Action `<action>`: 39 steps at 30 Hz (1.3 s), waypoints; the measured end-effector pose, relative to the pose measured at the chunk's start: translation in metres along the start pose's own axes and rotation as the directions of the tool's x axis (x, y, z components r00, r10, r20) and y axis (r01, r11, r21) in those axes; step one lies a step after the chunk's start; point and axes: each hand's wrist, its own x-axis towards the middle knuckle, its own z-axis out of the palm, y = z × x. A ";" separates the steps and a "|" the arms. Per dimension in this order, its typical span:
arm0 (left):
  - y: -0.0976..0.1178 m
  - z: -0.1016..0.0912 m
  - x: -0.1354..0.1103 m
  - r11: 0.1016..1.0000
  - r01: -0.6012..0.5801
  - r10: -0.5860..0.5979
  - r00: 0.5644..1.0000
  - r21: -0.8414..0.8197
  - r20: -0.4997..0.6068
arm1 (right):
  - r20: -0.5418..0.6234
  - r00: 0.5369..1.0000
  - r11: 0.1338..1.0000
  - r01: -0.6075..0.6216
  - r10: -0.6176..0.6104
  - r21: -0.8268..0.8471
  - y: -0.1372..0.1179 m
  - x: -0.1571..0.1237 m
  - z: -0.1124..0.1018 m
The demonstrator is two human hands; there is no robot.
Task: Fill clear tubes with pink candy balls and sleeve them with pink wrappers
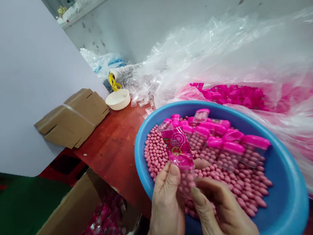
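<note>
I can pass left over the basin [295, 207] rim to the table [107, 155]; plastic sheeting [208, 53] blocks ahead; a carton [69, 218] sits low left.

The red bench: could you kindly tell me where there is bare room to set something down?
The bare patch of the red bench lies between the folded cardboard and the blue basin, below the white bowl. It is crowded inside the basin, full of pink beads, and behind it, where clear plastic heaps up.
</note>
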 end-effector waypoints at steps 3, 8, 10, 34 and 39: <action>-0.001 -0.002 0.001 1.000 0.008 -0.011 0.992 -0.023 -0.129 | -0.127 0.927 0.917 0.316 -0.353 -0.243 0.007 0.007 0.001; -0.008 -0.010 -0.004 0.995 -0.038 0.058 0.974 0.093 -0.220 | -0.027 0.883 0.879 0.463 -0.468 -0.114 0.015 0.016 0.006; -0.008 -0.008 -0.005 0.990 -0.043 0.065 0.986 0.137 -0.155 | -0.088 0.945 0.948 0.319 -0.316 0.019 0.014 0.014 0.008; -0.008 -0.002 -0.002 0.959 0.087 -0.096 0.995 0.269 0.023 | 0.047 0.959 0.823 -0.264 0.278 0.504 0.009 0.015 -0.006; -0.009 -0.003 -0.004 0.911 0.028 -0.078 0.991 0.412 0.105 | 0.118 0.900 0.707 -0.405 0.419 0.580 -0.002 0.034 -0.016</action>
